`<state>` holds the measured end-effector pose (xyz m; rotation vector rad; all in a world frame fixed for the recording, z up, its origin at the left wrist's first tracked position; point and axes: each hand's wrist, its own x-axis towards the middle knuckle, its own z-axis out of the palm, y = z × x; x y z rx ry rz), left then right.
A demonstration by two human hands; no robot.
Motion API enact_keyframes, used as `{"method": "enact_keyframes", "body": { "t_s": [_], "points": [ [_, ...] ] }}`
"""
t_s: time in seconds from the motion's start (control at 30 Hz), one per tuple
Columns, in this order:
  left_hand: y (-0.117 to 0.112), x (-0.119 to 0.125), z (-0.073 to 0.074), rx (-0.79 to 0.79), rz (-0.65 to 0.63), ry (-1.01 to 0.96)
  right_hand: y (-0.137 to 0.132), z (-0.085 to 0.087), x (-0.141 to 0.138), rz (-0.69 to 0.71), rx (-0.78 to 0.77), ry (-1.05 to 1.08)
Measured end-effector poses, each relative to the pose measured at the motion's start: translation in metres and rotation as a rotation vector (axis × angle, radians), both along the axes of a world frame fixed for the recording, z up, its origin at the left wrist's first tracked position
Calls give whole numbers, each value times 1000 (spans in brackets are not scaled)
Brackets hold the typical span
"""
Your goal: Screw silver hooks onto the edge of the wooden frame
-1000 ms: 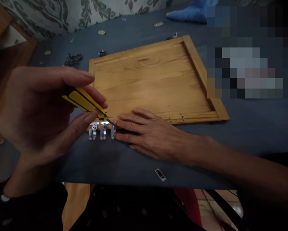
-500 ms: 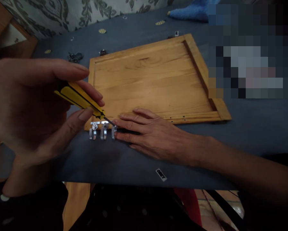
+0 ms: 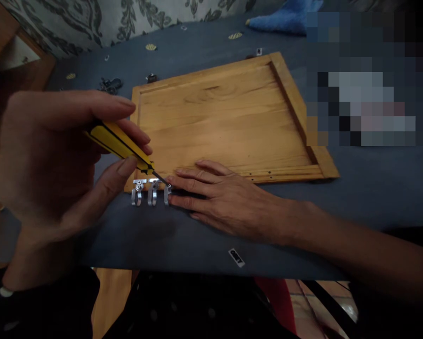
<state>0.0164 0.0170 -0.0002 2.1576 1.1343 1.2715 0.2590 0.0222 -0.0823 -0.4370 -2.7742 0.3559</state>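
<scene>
A yellow and black screwdriver (image 3: 121, 147) is in my left hand (image 3: 52, 155), its thumb and fingers closed round the handle. The metal shaft slants down to the right, and its tip is at a screw on a silver hook rail (image 3: 139, 182). That rail lies along the front edge of a framed wooden board (image 3: 211, 113), with several hooks hanging over the edge. My right hand (image 3: 228, 200) lies flat with fingers stretched along the rail and board edge, covering the rail's right part. Its fingertips are close beside the screwdriver tip.
A dark blue cloth (image 3: 126, 249) with printed patches covers the table. Small dark metal parts (image 3: 109, 85) lie behind the board on the left, and another dark piece (image 3: 151, 77) sits at its back edge. A blue plush thing (image 3: 285, 19) is at the back; the right corner is pixelated.
My left hand has shifted slightly and the screwdriver handle looks turned a little in its fingers. The tip stays at the same screw; my right hand and the board stay in place.
</scene>
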Motion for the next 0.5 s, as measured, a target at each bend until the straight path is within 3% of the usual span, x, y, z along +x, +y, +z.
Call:
{"method": "enact_keyframes", "body": {
  "t_s": [0.1, 0.37, 0.5],
  "points": [
    [5, -4, 1, 52, -94, 73, 0, 0, 0, -1, 2, 5],
    [3, -8, 0, 107, -57, 173, 0, -2, 0, -6, 7, 16],
    [1, -12, -1, 32, 36, 165, 0, -2, 0, 1, 10, 17]
  ]
}}
